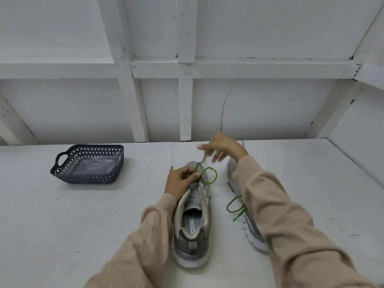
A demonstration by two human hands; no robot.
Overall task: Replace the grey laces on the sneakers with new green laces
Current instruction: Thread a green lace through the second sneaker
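Lace: green, thin, limp, light. Pinched at sneaker eyelets by left hand; loop just right of fingers. Strand led up to right hand; blurred, fingers' state cannot be told. Best gripped near stiff tip.

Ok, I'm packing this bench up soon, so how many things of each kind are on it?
Sneakers: 2
Green laces: 2
Basket: 1
Clear plastic piece in the basket: 1
Total: 6
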